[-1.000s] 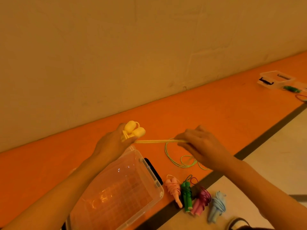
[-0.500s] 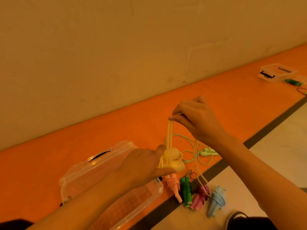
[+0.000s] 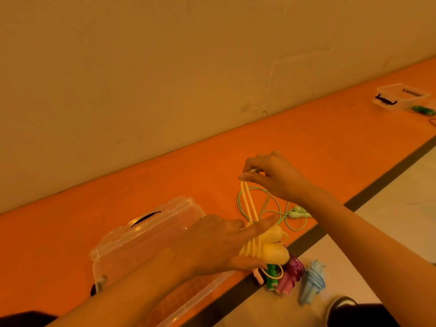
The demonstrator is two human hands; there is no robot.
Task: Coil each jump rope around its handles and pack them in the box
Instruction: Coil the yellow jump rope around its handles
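Above the orange floor (image 3: 118, 208), beside the clear box (image 3: 141, 224), the left hand (image 3: 219, 244) seemingly clamps the handles (image 3: 278, 253) of the yellow jump rope (image 3: 254, 250) between thumb and fingers; the right hand (image 3: 278, 178) pinches its light, floppy cord (image 3: 247, 204) taut. Best gripped by the handles.

Left forearm (image 3: 132, 286) and right forearm (image 3: 354, 234): both bare along the whole visible length, wrists included. Left grip (image 3: 219, 246) and right grip (image 3: 276, 178): bare; nail detail is too blurred to read. Dark garment (image 3: 26, 318): a black patch of fabric beside the left forearm, outline indistinct, cut of the cloth not readable. Dark leg fabric (image 3: 368, 315): black or near-black, plain, no visible pattern or marking. Shoe (image 3: 339, 303): dark upper with a pale band along its edge; only the front part shows, resting on the pale floor (image 3: 389, 227).
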